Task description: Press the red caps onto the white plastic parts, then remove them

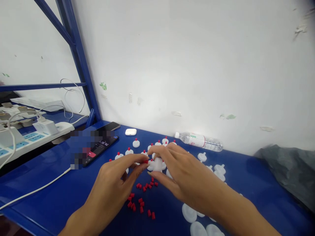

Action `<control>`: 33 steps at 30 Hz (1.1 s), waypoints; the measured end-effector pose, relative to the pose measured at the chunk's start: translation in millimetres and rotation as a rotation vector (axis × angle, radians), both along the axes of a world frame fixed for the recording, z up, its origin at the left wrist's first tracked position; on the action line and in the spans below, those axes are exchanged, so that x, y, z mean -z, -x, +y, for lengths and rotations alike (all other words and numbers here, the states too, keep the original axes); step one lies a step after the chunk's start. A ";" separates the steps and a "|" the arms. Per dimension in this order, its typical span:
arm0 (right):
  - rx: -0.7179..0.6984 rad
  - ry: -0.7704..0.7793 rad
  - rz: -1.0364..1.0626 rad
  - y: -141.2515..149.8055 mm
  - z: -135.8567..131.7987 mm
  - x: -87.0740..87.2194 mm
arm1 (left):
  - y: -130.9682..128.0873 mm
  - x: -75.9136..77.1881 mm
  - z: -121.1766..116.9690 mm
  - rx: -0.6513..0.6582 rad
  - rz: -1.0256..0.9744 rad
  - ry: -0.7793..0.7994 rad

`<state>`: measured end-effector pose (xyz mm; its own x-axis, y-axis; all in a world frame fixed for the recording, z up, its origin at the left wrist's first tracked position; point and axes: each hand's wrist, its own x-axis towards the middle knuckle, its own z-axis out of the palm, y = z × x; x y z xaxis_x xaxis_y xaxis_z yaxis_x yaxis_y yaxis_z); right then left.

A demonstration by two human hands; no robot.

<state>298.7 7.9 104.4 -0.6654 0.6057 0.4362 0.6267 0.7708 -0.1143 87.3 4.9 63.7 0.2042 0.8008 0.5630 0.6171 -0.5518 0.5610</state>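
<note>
Between the thumb and index finger of my left hand [114, 180] is a small red cap [145, 161]. My right hand [183, 167] is closed on a white plastic disc with a short spout [157, 164], its side turned toward the red cap; the fingers partly hide it. The two pieces meet or nearly meet; I cannot tell which. Loose red caps [142, 204] lie below and between my hands. Behind them stand several white discs topped with red caps [129, 151]. Bare white discs [189, 213] lie under and beyond my right forearm.
A clear plastic bottle [197, 140] lies along the wall. At the left are a lit phone [100, 151], a second dark phone [112, 126], a white earbud case [130, 131], a white cable [36, 190] and a power strip [31, 137]. A dark plastic bag [287, 173] sits at the right.
</note>
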 end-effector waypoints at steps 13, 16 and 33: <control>-0.127 0.014 0.285 6.5 -11.6 -0.5 | 2.9 -12.6 -8.6 0.188 0.020 0.076; -0.162 -0.051 0.265 8.6 -12.2 1.0 | 4.1 -16.8 -10.1 0.228 0.016 0.101; 0.280 0.107 0.052 -53.2 44.0 3.6 | 0.8 -5.6 3.7 0.008 0.307 0.319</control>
<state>352.0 51.8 100.7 -0.4444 0.8068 0.3894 0.8045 0.5506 -0.2227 86.5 8.6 69.3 0.3304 0.9223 0.2007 0.7779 -0.3865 0.4954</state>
